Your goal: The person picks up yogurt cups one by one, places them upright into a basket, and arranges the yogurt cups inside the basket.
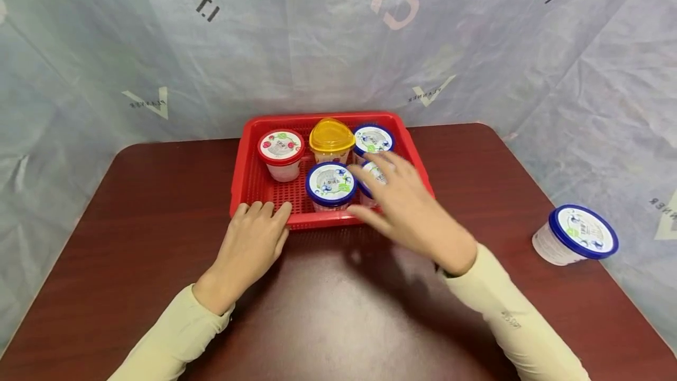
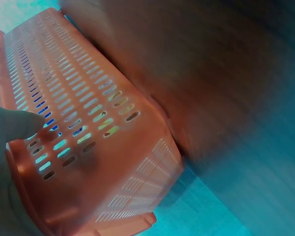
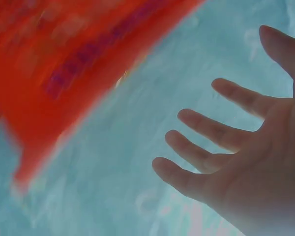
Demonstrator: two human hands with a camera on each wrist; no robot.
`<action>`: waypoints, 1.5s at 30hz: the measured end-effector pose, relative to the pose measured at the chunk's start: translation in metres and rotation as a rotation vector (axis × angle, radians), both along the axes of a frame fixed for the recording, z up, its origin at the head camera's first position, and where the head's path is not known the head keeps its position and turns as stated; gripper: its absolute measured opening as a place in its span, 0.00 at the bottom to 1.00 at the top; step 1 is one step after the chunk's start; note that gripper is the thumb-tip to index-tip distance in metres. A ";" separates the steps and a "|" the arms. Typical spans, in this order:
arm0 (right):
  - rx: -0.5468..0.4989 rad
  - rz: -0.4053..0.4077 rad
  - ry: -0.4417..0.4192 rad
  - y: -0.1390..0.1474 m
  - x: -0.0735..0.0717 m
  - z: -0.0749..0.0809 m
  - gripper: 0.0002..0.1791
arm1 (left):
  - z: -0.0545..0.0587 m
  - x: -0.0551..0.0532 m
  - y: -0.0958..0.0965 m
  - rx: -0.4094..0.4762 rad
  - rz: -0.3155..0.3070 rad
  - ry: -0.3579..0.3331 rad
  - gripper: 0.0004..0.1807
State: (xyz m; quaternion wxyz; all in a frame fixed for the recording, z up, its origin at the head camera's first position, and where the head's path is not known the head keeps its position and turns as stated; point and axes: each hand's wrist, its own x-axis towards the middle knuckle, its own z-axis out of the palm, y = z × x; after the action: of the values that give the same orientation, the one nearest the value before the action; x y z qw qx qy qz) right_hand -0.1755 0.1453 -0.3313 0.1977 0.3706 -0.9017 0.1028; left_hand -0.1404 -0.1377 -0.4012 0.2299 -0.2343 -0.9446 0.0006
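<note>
A red plastic basket (image 1: 312, 220) with slotted walls holds several lidded tubs. My left hand (image 1: 254, 237) grips its front rim near the left corner, fingers over the edge; the left wrist view shows the thumb (image 2: 24, 124) against the outer wall. Above the basket's right front part is my right hand (image 1: 409, 207), fingers spread and holding nothing. Beneath its fingers, a blue-lidded tub (image 1: 366, 190) is partly hidden. Two more blue-lidded tubs sit nearby, one in front (image 1: 331, 186) and one behind (image 1: 374, 139). A yellow-lidded tub (image 1: 331, 137) and a red-lidded tub (image 1: 281, 154) stand further left.
Another blue-lidded tub (image 1: 573, 234) is by the right edge of the dark wooden table (image 1: 328, 310). Grey printed sheeting (image 1: 296, 46) hangs behind the table and along its sides.
</note>
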 end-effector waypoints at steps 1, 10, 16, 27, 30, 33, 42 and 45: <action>-0.021 -0.021 0.007 0.009 -0.003 0.002 0.36 | 0.000 -0.001 0.000 -0.001 -0.002 0.002 0.20; -0.099 -0.241 -0.049 0.086 -0.007 0.009 0.36 | 0.000 -0.003 0.006 -0.005 -0.013 0.006 0.19; -0.113 -0.283 -0.070 0.104 -0.009 0.010 0.36 | 0.002 -0.002 -0.002 0.007 0.006 0.028 0.19; -0.176 -0.384 -0.126 0.136 -0.007 -0.027 0.38 | 0.001 -0.003 -0.003 0.021 -0.012 0.039 0.18; -0.198 -0.419 -0.126 0.146 -0.009 -0.032 0.37 | 0.000 -0.003 -0.002 0.024 -0.018 0.044 0.18; -0.215 -0.440 -0.115 0.155 -0.010 -0.035 0.36 | 0.000 -0.003 -0.001 0.023 -0.020 0.043 0.18; -0.255 -0.539 -0.106 0.178 -0.006 -0.040 0.36 | -0.001 -0.002 0.000 0.018 -0.018 0.021 0.20; -0.265 -0.568 -0.104 0.184 -0.004 -0.041 0.35 | -0.001 -0.002 -0.001 0.018 -0.022 0.022 0.20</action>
State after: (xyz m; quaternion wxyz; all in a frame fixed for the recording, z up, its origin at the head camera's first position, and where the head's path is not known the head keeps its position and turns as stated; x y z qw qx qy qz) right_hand -0.1799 0.3291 -0.3723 0.2189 0.0691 -0.9567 0.1789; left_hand -0.1419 -0.1383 -0.4023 0.2425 -0.2427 -0.9393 -0.0076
